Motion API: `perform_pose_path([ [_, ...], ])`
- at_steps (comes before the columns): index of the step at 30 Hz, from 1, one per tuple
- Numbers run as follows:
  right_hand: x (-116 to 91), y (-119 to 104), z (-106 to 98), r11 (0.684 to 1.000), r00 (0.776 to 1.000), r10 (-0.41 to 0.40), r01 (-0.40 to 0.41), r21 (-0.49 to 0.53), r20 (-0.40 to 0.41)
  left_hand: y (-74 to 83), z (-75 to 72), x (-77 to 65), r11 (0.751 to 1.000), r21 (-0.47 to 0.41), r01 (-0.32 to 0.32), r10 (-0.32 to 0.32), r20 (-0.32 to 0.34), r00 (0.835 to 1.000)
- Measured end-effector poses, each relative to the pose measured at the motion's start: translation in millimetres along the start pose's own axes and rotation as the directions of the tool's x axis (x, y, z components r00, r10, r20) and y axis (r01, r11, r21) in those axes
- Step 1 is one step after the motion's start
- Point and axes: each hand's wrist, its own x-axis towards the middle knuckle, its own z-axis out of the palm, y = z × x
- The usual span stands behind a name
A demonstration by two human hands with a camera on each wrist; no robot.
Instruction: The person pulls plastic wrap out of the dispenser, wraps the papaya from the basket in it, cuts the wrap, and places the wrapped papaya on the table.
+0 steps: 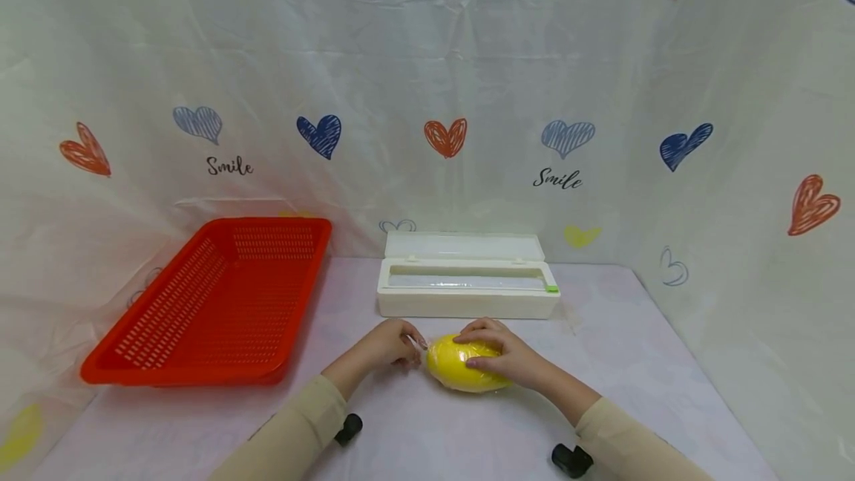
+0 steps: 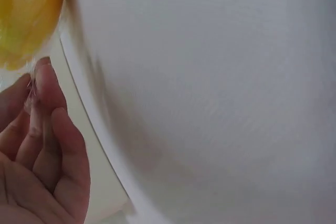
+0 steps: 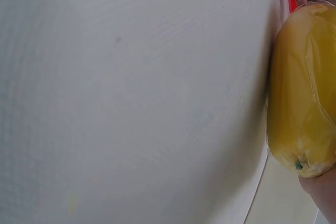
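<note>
A smooth yellow oval fruit (image 1: 454,368), possibly a melon, lies on the table wrapped in clear cling film. A small green spot (image 3: 298,165) shows at one end in the right wrist view. My right hand (image 1: 504,353) holds the fruit from above and the right, thumb on the near side. At its left end my left hand (image 1: 392,344) pinches a gathered twist of cling film (image 2: 32,92) between thumb and fingers. Behind both hands stands a white cling film dispenser (image 1: 467,306), its lid raised and a roll visible inside.
A red perforated plastic basket (image 1: 267,373) stands on the left of the table. Dark wrist-camera pieces (image 1: 571,460) show beside the forearms. A curtain (image 1: 387,50) printed with hearts hangs behind and around the table (image 1: 641,362).
</note>
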Motion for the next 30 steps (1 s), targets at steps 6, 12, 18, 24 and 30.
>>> perform_pose_path([
  [6, -0.7, 0.7, -0.1, 1.0, 1.0, -0.011, 0.011, 0.01, 0.013, 0.2, 0.5, 5.2, 0.99, -0.128, 0.056, -0.063, -0.059, 0.996],
  [12, 0.0, 3.9, -0.6, 1.0, 1.0, -0.007, 0.007, 0.009, 0.026, 4.4, 4.6, 10.5, 0.992, -0.123, 0.032, -0.048, -0.129, 0.991],
  [18, 0.3, 4.3, -2.1, 1.0, 1.0, -0.002, 0.002, 0.023, 0.025, 17.3, 9.2, 9.2, 0.992, -0.124, 0.032, -0.05, -0.139, 0.989],
  [24, 1.3, 4.2, -1.7, 0.999, 1.0, 0.0, 0.0, 0.032, 0.016, 21.5, 20.8, 10.2, 0.989, -0.142, 0.025, -0.041, -0.112, 0.993],
  [30, 3.0, 6.4, -1.7, 0.999, 1.0, 0.001, -0.002, 0.044, 0.012, 24.7, 27.0, 8.1, 0.993, -0.117, -0.017, 0.006, -0.092, 0.996],
])
